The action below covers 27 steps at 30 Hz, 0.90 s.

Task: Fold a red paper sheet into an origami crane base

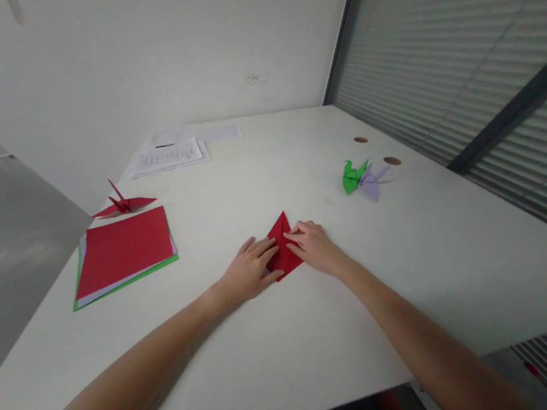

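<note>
A small piece of red folded paper [284,252], kite-shaped with a point facing away from me, lies on the white table. My left hand [248,269] rests on its left side, fingers spread flat over the edge. At its right side, my right hand [316,245] has thumb and fingertips drawn together on the paper near its middle crease. Parts of both side edges are hidden under the fingers.
On the left lies a stack of red, lilac and green paper sheets [125,248], with a red paper crane [123,204] behind it. Printed papers [169,155] lie farther back. Green [352,178] and lilac [370,182] paper cranes stand right, near two round table holes.
</note>
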Each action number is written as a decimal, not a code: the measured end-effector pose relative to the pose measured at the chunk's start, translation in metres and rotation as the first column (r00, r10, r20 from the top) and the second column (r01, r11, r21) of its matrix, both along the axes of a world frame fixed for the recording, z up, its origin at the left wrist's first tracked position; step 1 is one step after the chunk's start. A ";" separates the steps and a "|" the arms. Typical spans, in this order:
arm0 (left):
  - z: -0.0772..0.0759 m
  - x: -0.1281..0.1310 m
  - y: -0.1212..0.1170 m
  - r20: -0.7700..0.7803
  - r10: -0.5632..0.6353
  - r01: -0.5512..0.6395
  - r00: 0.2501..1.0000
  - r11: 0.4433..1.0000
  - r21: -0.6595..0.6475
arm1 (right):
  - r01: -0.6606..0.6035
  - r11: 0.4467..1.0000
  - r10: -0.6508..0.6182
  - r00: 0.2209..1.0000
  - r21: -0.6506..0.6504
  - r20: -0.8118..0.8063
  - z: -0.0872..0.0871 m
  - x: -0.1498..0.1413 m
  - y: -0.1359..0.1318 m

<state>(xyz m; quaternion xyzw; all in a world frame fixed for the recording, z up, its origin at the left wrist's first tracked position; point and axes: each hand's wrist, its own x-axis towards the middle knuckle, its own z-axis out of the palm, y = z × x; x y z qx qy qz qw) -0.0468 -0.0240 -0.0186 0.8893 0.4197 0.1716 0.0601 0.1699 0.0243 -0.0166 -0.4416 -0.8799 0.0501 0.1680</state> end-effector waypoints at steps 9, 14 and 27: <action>0.003 -0.002 0.006 0.000 0.043 -0.043 0.999 0.993 -0.114 | -0.019 1.000 0.019 0.999 0.007 -0.027 0.011 -0.009 -0.003; 0.004 0.000 0.004 0.000 0.033 -0.033 0.999 0.993 -0.113 | -0.155 0.987 0.157 0.987 -0.052 0.035 0.007 -0.014 -0.004; 0.004 -0.001 0.006 0.014 0.061 -0.057 0.998 0.978 -0.199 | -0.105 0.989 0.101 0.994 -0.100 -0.045 -0.006 -0.011 -0.001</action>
